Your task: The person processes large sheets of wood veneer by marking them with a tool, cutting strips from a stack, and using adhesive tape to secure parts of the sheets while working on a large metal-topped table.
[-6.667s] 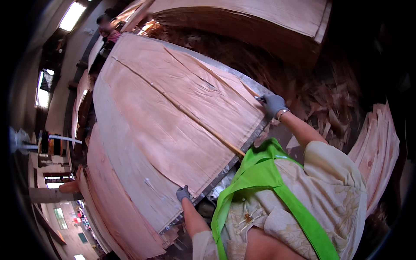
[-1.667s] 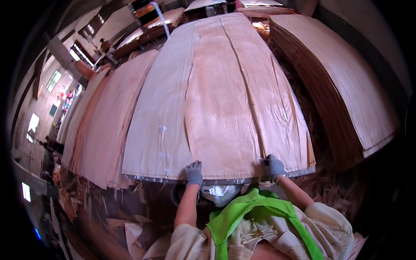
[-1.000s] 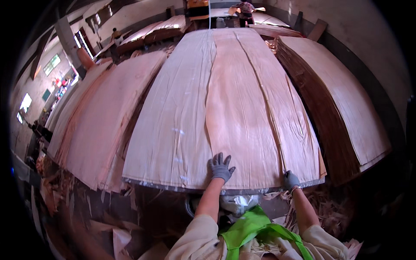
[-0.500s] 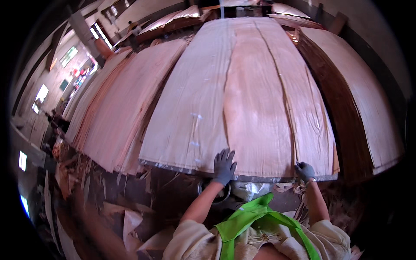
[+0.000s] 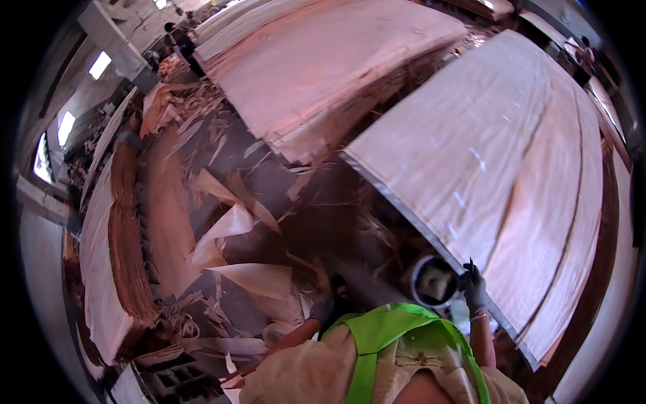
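At the near edge of a long table with pale wood veneer sheets (image 5: 464, 155) on it, my right hand (image 5: 475, 288) in a grey glove is closed. A thin dark pointed thing (image 5: 471, 262) sticks up from its fingers; I cannot make out its kind. Just left of that hand is a round bucket (image 5: 415, 281) with greyish contents, below the table edge. My left hand (image 5: 323, 309), also gloved, hangs low in front of my body, above the littered floor and away from the sheets. Its fingers are too dark and blurred to read.
Another veneer stack (image 5: 336, 60) lies beyond the floor gap. Torn veneer scraps (image 5: 232, 225) litter the floor at left, beside a tall brown-edged stack (image 5: 128, 236). A person (image 5: 182, 48) stands at the far left; another person (image 5: 585, 57) is at the far right.
My view has swung to the left, so the table now sits at the right. My left hand has come off the veneer and dropped beside my body. My right hand stays by the near edge.
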Demonstrator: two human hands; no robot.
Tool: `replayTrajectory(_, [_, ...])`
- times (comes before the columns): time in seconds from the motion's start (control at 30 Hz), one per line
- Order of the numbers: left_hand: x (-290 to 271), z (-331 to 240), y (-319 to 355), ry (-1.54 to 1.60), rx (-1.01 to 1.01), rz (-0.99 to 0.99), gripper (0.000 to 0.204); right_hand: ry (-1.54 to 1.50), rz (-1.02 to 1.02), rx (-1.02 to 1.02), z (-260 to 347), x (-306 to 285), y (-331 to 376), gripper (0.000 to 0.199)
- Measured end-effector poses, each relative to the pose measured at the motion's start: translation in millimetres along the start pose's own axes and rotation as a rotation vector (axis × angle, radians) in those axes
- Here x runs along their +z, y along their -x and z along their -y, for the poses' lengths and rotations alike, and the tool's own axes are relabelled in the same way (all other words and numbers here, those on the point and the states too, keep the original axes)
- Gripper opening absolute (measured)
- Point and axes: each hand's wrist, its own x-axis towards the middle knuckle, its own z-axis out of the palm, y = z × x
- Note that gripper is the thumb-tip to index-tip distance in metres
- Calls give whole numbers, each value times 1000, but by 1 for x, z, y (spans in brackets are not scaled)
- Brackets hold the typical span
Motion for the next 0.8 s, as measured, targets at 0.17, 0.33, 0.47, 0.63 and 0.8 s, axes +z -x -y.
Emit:
replayTrajectory(0.17, [-99,115,-29,93,-168,-103,36,-519,-5,332,78,148,-114,33])
replayTrajectory(0.33, [-206,194,-90,130,-277,-267,35,-840,-148,454,32,179,-216,14])
replayTrajectory(0.47, [-241,215,-175,386,-257,-363,33,-764,-237,530,41,198,-218,25])
replayTrajectory(0.63, [-303,138,-325,374,117,-264,33,-670,-280,601,53,202,-224,27])
replayTrajectory(0.8, [-401,34,-426,127,443,-113,33,-577,-466,666,63,198,-219,29])
